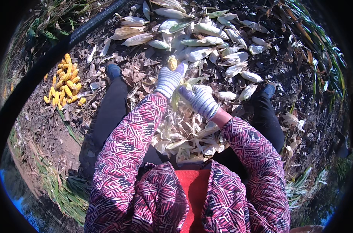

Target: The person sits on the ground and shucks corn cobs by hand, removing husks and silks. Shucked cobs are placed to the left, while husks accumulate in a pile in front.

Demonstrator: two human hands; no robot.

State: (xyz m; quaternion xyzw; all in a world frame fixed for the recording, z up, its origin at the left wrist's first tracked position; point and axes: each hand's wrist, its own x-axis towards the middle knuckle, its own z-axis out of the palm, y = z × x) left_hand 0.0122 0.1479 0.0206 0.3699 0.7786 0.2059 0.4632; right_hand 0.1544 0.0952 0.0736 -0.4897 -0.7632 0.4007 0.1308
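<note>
My left hand (pixel 169 78), in a striped knit work glove, is closed around an ear of corn (pixel 172 63); its pale yellow tip sticks out above the fist. Close by on the right, my gloved right hand (pixel 200 99) grips the light green husk (pixel 188 85) at the lower end of that ear. Beyond both hands lies a spread of corn ears still in dry husks (pixel 204 41). Loose stripped husks (pixel 191 139) are heaped between my legs, below the hands.
A pile of bare yellow corn cobs (pixel 66 84) lies on the ground beyond my left leg (pixel 111 107). Cut green stalks (pixel 316 49) lie at the upper right and more (pixel 58 189) at the lower left. A dark strap (pixel 63 46) crosses the upper left. Dry leaves cover the soil.
</note>
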